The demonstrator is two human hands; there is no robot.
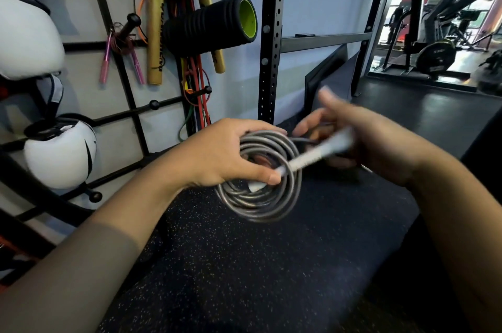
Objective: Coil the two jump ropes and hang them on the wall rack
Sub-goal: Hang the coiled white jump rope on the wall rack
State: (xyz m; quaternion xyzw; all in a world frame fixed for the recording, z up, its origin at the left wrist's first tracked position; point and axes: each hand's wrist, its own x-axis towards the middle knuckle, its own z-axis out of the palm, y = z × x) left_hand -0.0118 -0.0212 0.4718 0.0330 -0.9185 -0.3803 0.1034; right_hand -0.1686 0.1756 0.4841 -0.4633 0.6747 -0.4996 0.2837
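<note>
A grey jump rope (260,205) is wound into a round coil of several loops in front of me. My left hand (231,153) grips the top of the coil, thumb pressing a white handle end against it. A second white handle (320,150) sticks out to the right, blurred. My right hand (361,137) is blurred by motion and holds that handle's far end. A jump rope with pink handles (122,61) hangs coiled on a peg of the black wall rack (127,88) at upper left.
The rack also carries white boxing gloves (62,153), gold sticks (154,33), a black foam roller (214,22) and resistance bands (198,93). A perforated black upright (269,33) stands behind my hands. Speckled rubber flooring (244,264) lies below; gym machines show at far right.
</note>
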